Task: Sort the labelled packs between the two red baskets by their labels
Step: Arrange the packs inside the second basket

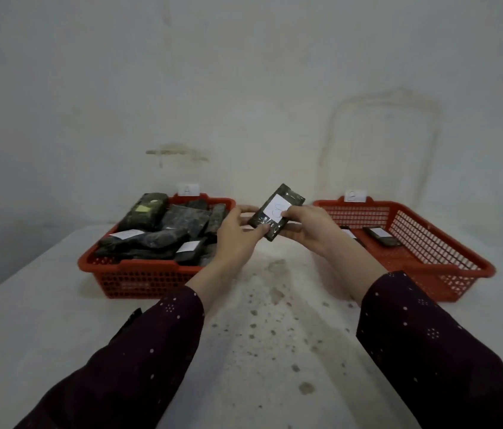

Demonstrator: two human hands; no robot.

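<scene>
Near: your dark dotted sleeves over the stained white bench.

Mid: both hands up between the baskets, sharing one dark pack. Left hand grip closed on its lower near end, thumb on the face. Right hand grip pinching the right edge, thumb on the white label. Pack is held off the bench, tilted, long axis running from near-left up to far-right. Label mark is blurred, maybe a B or an 8, can't tell.

Far: left basket piled with dark packs, tag at its back reads like A. Right basket nearly bare, a couple of packs on its floor, tag at its back unreadable.

Key relation: the pack sits about midway, a touch nearer the right basket's inner rim, and your right hand is the nearer one to that basket. Judgement: if the label matches the right tag, let go with the left and carry it rightward.
</scene>
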